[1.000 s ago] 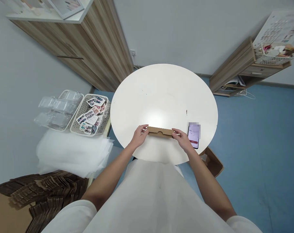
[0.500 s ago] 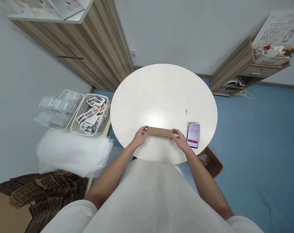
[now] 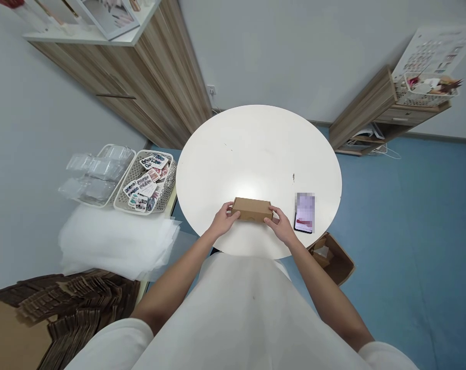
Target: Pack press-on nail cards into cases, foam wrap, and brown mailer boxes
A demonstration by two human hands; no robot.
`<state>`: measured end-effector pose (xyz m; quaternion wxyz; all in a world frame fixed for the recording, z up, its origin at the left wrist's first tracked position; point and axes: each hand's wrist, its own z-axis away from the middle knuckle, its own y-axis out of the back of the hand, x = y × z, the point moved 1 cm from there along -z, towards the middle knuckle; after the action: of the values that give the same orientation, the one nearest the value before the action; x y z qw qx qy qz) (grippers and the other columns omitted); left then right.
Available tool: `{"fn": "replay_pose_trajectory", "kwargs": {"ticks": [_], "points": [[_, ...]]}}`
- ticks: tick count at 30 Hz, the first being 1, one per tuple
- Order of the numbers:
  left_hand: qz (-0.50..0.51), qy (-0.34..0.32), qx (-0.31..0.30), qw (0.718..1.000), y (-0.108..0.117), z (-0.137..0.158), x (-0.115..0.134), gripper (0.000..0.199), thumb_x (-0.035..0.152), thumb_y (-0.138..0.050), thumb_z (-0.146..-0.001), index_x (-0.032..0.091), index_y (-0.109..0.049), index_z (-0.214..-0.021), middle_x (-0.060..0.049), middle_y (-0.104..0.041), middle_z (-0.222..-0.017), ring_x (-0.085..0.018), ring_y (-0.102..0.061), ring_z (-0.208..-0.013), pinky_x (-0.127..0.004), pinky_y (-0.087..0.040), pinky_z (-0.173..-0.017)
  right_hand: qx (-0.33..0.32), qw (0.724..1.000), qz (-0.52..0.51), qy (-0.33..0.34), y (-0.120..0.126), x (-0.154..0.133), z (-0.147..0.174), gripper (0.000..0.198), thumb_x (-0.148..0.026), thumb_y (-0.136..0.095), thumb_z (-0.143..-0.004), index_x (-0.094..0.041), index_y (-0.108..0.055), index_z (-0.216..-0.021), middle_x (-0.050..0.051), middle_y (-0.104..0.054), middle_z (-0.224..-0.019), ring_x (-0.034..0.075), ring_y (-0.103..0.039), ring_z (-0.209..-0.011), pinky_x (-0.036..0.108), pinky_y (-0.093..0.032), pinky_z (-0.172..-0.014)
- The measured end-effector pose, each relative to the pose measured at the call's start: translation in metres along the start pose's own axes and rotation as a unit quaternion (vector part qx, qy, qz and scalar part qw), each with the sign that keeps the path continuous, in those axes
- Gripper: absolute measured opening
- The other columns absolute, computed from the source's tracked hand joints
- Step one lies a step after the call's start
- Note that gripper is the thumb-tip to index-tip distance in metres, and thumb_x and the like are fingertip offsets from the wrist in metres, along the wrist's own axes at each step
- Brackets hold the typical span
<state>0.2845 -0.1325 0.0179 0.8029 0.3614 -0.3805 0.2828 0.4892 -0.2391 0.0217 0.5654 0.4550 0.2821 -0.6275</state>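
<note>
Round white table [image 3: 259, 154]: cardboard box [image 3: 252, 208], closed, long side toward the person, near the table's near edge, about midway between left and right edges. Whether its base touches the surface, cannot tell. Left hand [image 3: 224, 221] grips the box's left end, thumb on the front corner, fingers curled round the end. Right hand [image 3: 281, 226] pinches the right end likewise. Phone [image 3: 305, 220] lies toward the right edge. Basket of printed cards [image 3: 122, 205] stands beyond the left edge.
</note>
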Motion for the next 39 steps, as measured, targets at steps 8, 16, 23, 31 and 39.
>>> {"fn": "replay_pose_trajectory", "kwargs": {"ticks": [8,16,23,31,39], "points": [[-0.011,0.02,0.076,0.997,-0.025,0.016,-0.025,0.071,0.035,-0.068,-0.063,0.02,-0.032,-0.122,-0.012,-0.047,-0.121,-0.023,-0.048,-0.109,-0.034,-0.044,-0.083,0.044,0.994,-0.073,0.062,-0.028,0.049,0.015,0.059,-0.038,-0.064,-0.067,-0.024,-0.041,-0.119,0.008,-0.026,-0.142,0.022,-0.028,-0.129,0.039,-0.027,-0.105],[-0.023,0.011,0.079,0.997,-0.027,0.013,-0.038,0.072,0.032,-0.068,-0.063,0.017,-0.033,-0.124,-0.013,-0.048,-0.117,-0.023,-0.049,-0.105,-0.034,-0.044,-0.082,0.128,0.992,-0.002,-0.02,-0.031,0.054,0.013,0.063,-0.041,-0.057,-0.071,-0.024,-0.033,-0.127,0.01,-0.043,-0.129,0.022,-0.051,-0.108,0.04,-0.042,-0.089],[-0.032,-0.016,0.034,0.999,-0.016,-0.002,-0.037,0.06,0.028,-0.064,-0.067,0.017,-0.042,-0.121,-0.012,-0.051,-0.113,-0.021,-0.051,-0.099,-0.034,-0.043,-0.082,0.174,0.975,0.133,-0.022,-0.042,0.05,0.003,0.053,-0.033,-0.048,-0.075,-0.021,-0.039,-0.126,0.008,-0.054,-0.11,0.017,-0.056,-0.08,0.036,-0.046,-0.076],[-0.044,-0.065,-0.02,0.997,-0.013,-0.012,-0.042,0.06,0.026,-0.063,-0.066,0.018,-0.042,-0.122,-0.011,-0.052,-0.109,-0.02,-0.053,-0.093,-0.034,-0.045,-0.079,0.247,0.961,0.113,-0.043,-0.061,0.05,0.016,0.058,-0.025,-0.048,-0.073,-0.022,-0.035,-0.129,0.008,-0.053,-0.112,0.018,-0.054,-0.083,0.035,-0.045,-0.077],[-0.098,-0.123,-0.107,0.982,-0.047,0.024,-0.013,0.065,0.033,-0.061,-0.068,0.021,-0.035,-0.127,-0.01,-0.043,-0.112,-0.022,-0.048,-0.103,-0.037,-0.043,-0.084,0.343,0.936,0.008,-0.077,-0.045,0.064,0.095,0.058,-0.04,-0.053,-0.07,-0.024,-0.04,-0.124,0.006,-0.053,-0.106,0.015,-0.054,-0.071,0.032,-0.048,-0.063]]}}
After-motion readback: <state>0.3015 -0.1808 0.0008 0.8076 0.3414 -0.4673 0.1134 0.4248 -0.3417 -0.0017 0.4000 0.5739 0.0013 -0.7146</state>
